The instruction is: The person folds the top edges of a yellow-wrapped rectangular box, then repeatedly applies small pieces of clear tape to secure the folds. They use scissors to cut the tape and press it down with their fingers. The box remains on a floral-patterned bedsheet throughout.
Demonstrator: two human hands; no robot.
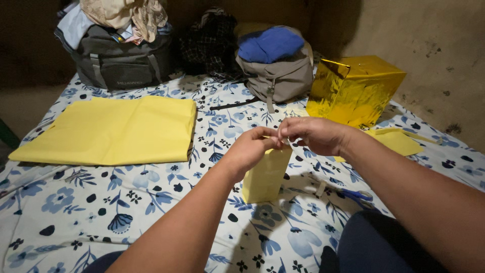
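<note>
While both hands meet above the middle of the bed, the left hand (250, 147) and the right hand (316, 134) pinch, fingertips pressed together, the top edge of a small pale yellow paper bag (265, 174); the bag stands upright on the floral bedsheet (101, 212), just in front of the person's knees, and its upper rim is hidden under the fingers, so what exactly is nipped there cannot be told; a pair of blue-handled scissors (356, 195) lies on the sheet just right of the bag, under the right forearm; a large folded sheet of yellow paper (113, 130) lies flat well to the left; a shiny gold foil box (356, 90) sits at the far right, tilted on one corner, with a smaller yellow paper piece (399, 141) lying near its base; along the back stand a dark grey bag (118, 60) heaped with clothes and a tan bag (280, 76) topped with a blue cloth (270, 44), both against the wall.
</note>
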